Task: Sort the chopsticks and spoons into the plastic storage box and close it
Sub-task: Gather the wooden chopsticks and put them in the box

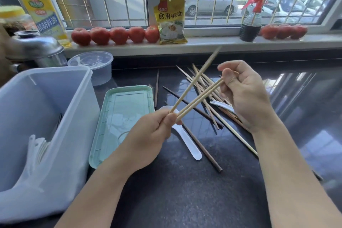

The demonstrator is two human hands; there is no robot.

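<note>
My left hand (151, 133) grips the near ends of three pale bamboo chopsticks (199, 96) held above the counter. My right hand (244, 96) pinches the far ends of two of them; the third sticks up past it toward the window. Below lies a loose pile of chopsticks (207, 87), pale and dark ones mixed. A white spoon (187, 142) lies under my left hand, and another white spoon (222, 104) sits partly under my right hand. The translucent storage box (61, 116) stands open at the left with white spoons inside. Its green lid (122, 116) lies flat beside it.
A round clear container (96, 65) and a metal pot (35, 48) stand behind the box. On the windowsill sit tomatoes (114, 35), a yellow food packet (172, 22), an oil bottle (42, 7) and a dark spray bottle (249, 26). The black counter (185, 190) runs to the right.
</note>
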